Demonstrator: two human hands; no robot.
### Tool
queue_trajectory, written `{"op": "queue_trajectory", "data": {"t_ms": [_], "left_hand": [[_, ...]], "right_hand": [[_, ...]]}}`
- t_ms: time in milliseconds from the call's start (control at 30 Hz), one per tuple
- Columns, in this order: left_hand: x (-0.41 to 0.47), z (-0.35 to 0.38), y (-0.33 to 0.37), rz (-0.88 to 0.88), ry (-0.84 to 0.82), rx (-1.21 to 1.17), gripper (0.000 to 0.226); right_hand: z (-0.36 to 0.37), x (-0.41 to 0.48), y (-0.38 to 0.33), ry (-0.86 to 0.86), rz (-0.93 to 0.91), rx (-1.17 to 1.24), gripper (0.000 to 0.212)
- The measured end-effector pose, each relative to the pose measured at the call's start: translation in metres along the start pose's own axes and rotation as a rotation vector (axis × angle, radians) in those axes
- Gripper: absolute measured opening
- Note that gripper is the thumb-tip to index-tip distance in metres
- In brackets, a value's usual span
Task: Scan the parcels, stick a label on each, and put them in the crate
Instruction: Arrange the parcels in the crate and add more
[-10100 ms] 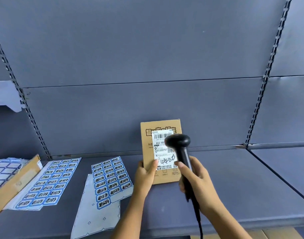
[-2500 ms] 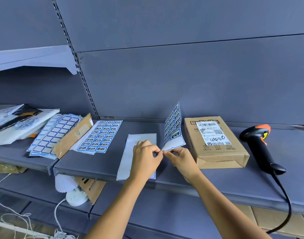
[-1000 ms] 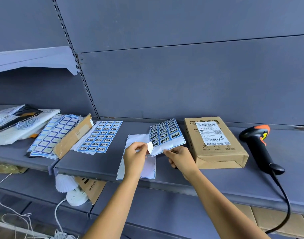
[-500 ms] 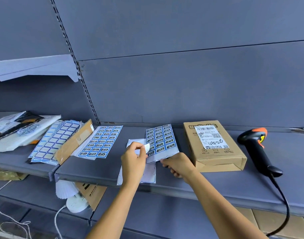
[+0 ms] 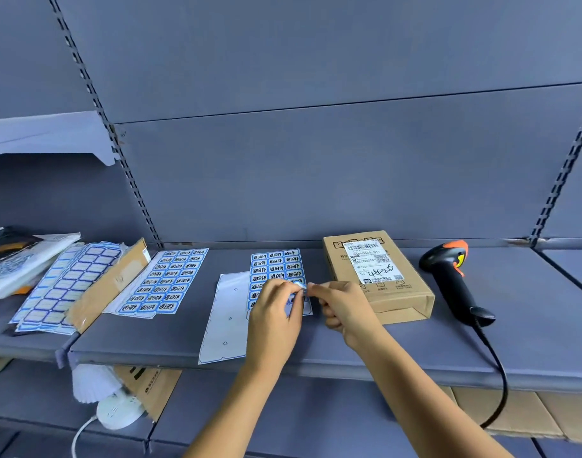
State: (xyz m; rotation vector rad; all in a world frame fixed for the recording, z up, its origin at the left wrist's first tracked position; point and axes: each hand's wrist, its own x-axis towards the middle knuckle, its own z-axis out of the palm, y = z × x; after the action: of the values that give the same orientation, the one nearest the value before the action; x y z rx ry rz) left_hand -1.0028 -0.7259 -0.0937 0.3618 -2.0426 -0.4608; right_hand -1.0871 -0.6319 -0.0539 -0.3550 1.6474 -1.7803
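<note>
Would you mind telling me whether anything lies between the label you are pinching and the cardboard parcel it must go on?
Nothing visible does. The left hand and right hand pinch the label just left of the parcel; the scanner lies on the parcel's far side, out of the way.
</note>
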Motion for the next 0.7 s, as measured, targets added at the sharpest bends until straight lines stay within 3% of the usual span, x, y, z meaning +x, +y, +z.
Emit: {"op": "queue_trajectory", "data": {"t_ms": [333,533,700], "left_hand": [[0.003,0.019,0.018,0.075,0.052,-0.141,0.012],[0.0,0.031,0.024,0.054,-0.107,-0.105,0.021],[0.007,0.045,0.04,0.096,-0.234,-0.052,0.025]], "right_hand": [[-0.027,-0.003,-0.014,0.108,-0.061,-0.094,0.031],[-0.096,0.002,-0.039,0.393,-0.261,-0.623,0.019],[-0.147,0.002,-0.041,0.462,-0.125,-0.763,0.02]]}}
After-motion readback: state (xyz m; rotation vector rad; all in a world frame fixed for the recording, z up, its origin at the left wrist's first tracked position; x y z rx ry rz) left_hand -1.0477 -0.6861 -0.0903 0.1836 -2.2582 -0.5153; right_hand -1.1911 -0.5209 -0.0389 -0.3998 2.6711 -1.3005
